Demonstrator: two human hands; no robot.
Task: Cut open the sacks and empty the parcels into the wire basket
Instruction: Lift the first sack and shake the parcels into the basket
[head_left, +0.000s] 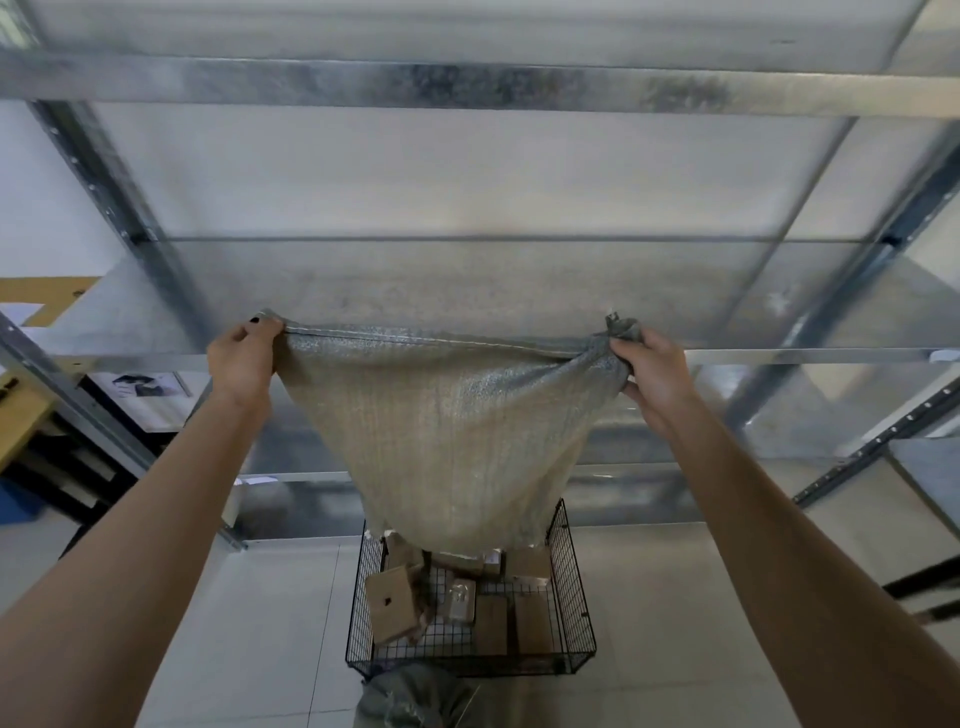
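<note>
Now | sack (452, 431) hung mouth-down over basket (574, 587) so parcels (392, 605) drop in | left hand (241, 361) fingers pinch one bottom corner | right hand (655, 375) fingers clutch the other to spread it

Grey-tan woven sack (452, 431) (black wire basket (571, 597))

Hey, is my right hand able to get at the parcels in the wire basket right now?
Probably not yet. The right hand grips a bunched corner of the woven sack, held high, and the sack hangs over the far part of the wire basket. The near parcels lie uncovered.
</note>
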